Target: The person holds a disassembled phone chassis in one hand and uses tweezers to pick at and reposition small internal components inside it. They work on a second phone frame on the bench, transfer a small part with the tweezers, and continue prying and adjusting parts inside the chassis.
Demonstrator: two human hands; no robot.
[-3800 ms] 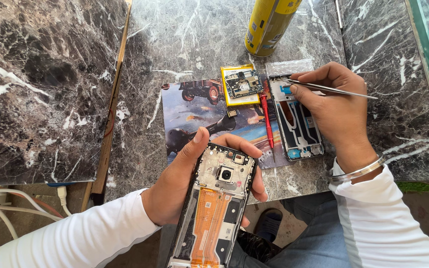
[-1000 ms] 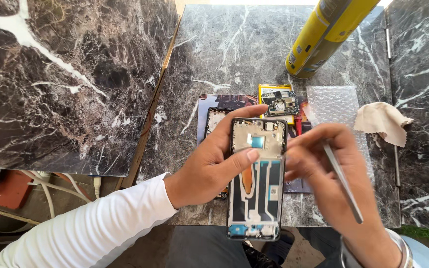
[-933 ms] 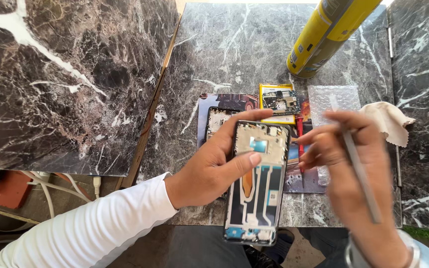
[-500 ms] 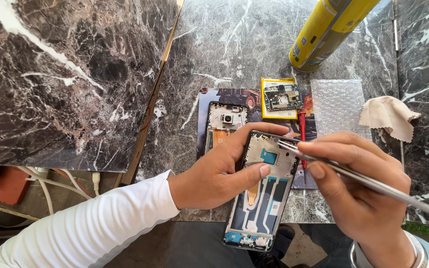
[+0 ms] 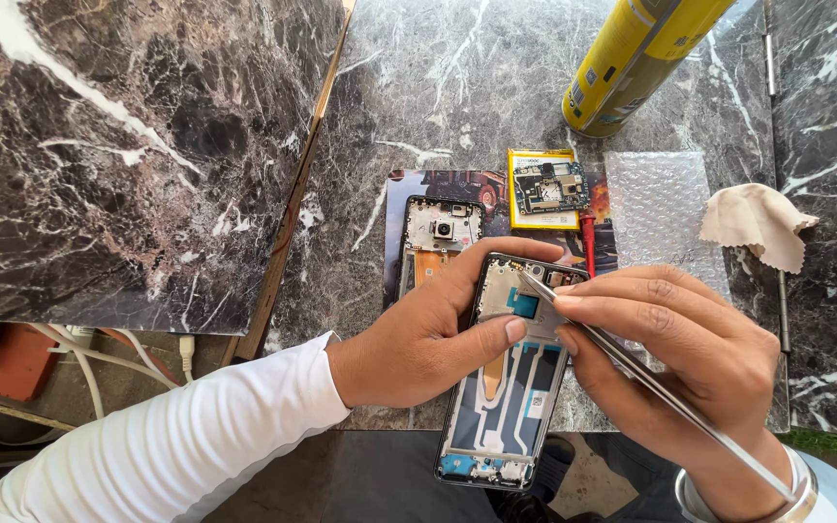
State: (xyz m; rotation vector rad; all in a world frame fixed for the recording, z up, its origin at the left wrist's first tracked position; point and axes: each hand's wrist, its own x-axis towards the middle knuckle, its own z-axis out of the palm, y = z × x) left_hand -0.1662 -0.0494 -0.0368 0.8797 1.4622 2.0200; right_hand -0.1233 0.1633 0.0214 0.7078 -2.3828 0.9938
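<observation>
My left hand (image 5: 438,334) grips an opened phone frame (image 5: 501,407) by its left edge, thumb laid across its upper part; the frame shows flex cables and a blue patch. My right hand (image 5: 670,353) pinches metal tweezers (image 5: 651,383), whose tip rests at the frame's top, near the camera corner. Just beyond the frame, another opened phone body (image 5: 435,237) with a camera module lies on a picture mat (image 5: 409,194). A circuit board (image 5: 549,187) sits on a yellow battery (image 5: 525,215) further back.
A yellow spray can (image 5: 632,58) lies at the back of the dark marble table (image 5: 418,87). Bubble wrap (image 5: 661,203) and a beige cloth (image 5: 753,223) lie to the right, a red-handled tool (image 5: 588,242) beside the mat. Cables (image 5: 79,353) hang below left.
The second phone body was laid down on the mat. My left hand took up the phone frame and tilted it, and my right hand brought the tweezers' tip onto its top.
</observation>
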